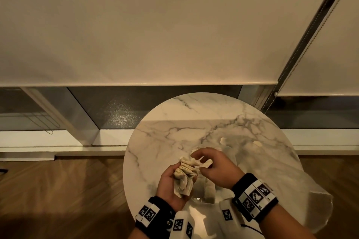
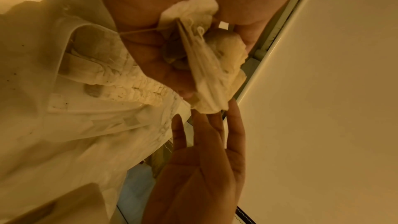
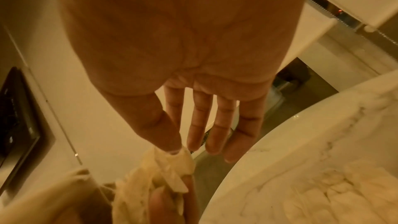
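Observation:
A bundle of cream cloth pieces point(image 1: 184, 173) is held just above the round marble table point(image 1: 194, 118). My left hand point(image 1: 168, 181) grips it from the left, fingers and thumb curled round its lower part. My right hand point(image 1: 210, 163) meets its upper right end, thumb and forefinger pinching a fold of it. In the left wrist view the bundle point(image 2: 212, 69) lies across my left palm, the right hand's fingers point(image 2: 215, 125) reaching its end. The right wrist view has my right thumb point(image 3: 170, 142) on the top of the bundle point(image 3: 150, 183), the other fingers straight.
A clear plastic bag point(image 1: 275, 184) lies on the table under and right of my hands, with more cream pieces point(image 2: 120, 77) inside. The table's near edge is at my wrists. Beyond it are a window sill, lowered blinds and wooden floor point(image 1: 58, 190).

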The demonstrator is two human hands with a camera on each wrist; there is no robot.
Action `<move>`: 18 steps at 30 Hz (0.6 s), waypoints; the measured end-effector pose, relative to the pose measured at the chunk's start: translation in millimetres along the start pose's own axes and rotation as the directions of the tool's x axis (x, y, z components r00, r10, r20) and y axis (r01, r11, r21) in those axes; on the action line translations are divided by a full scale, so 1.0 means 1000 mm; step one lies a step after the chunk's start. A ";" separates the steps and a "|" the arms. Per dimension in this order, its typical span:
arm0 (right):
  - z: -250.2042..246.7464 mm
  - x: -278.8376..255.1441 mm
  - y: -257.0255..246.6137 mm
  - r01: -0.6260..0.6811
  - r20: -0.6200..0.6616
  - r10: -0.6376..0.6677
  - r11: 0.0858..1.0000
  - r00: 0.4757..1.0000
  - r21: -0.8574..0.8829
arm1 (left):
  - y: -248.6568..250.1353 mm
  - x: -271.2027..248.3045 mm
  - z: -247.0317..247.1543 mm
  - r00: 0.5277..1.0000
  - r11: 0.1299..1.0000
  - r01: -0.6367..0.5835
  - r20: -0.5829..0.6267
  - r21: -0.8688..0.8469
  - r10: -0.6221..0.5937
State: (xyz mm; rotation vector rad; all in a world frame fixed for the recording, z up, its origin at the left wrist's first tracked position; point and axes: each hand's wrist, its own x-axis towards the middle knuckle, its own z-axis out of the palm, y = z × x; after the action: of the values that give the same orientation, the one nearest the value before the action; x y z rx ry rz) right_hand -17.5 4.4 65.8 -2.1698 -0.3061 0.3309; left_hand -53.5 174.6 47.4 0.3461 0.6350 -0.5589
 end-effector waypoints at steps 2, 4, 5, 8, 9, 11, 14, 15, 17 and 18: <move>0.003 -0.001 0.000 0.020 -0.003 -0.020 0.999 1.000 -0.035 | 0.000 -0.001 0.000 1.000 1.000 -0.017 0.019 -0.012 0.017; 0.006 -0.001 -0.001 0.044 -0.024 -0.045 0.998 0.999 -0.047 | 0.001 -0.001 -0.002 0.996 0.999 -0.013 0.091 -0.051 0.018; 0.007 -0.001 -0.002 0.063 -0.034 -0.065 0.996 0.997 -0.059 | 0.001 -0.003 -0.002 0.995 0.999 -0.023 0.093 -0.042 0.027; 0.011 0.000 -0.006 0.115 -0.075 -0.123 0.988 0.990 -0.100 | 0.004 -0.011 0.001 0.996 0.999 -0.031 0.080 0.019 0.029; 0.011 0.001 -0.008 0.120 -0.087 -0.130 0.987 0.988 -0.105 | 0.005 -0.015 0.003 0.996 0.999 -0.023 0.091 0.026 0.021; 0.013 0.001 -0.011 0.104 -0.106 -0.112 0.992 0.988 -0.075 | 0.009 -0.020 0.005 0.995 1.000 -0.007 0.096 0.027 0.005; 0.015 0.003 -0.013 0.035 -0.145 -0.022 0.995 0.989 0.092 | 0.015 -0.025 0.006 0.997 0.999 0.002 0.076 0.052 -0.006; 0.014 0.004 -0.014 0.011 -0.159 0.017 0.984 0.987 0.176 | 0.016 -0.024 0.004 0.997 0.999 0.012 0.080 0.034 -0.014; 0.012 0.006 -0.019 -0.046 -0.170 0.120 0.923 0.978 0.383 | 0.020 -0.026 0.005 0.995 0.999 0.041 0.088 0.006 -0.042; 0.011 0.005 -0.022 -0.073 -0.162 0.168 0.879 0.972 0.471 | 0.022 -0.025 0.003 0.994 0.998 0.058 0.092 -0.020 -0.056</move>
State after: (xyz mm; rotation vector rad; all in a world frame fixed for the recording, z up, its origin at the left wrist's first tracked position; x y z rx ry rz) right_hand -18.2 26.6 77.0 -1.7307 0.0267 0.2261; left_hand -56.0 200.1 69.1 0.2803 0.5639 -0.6182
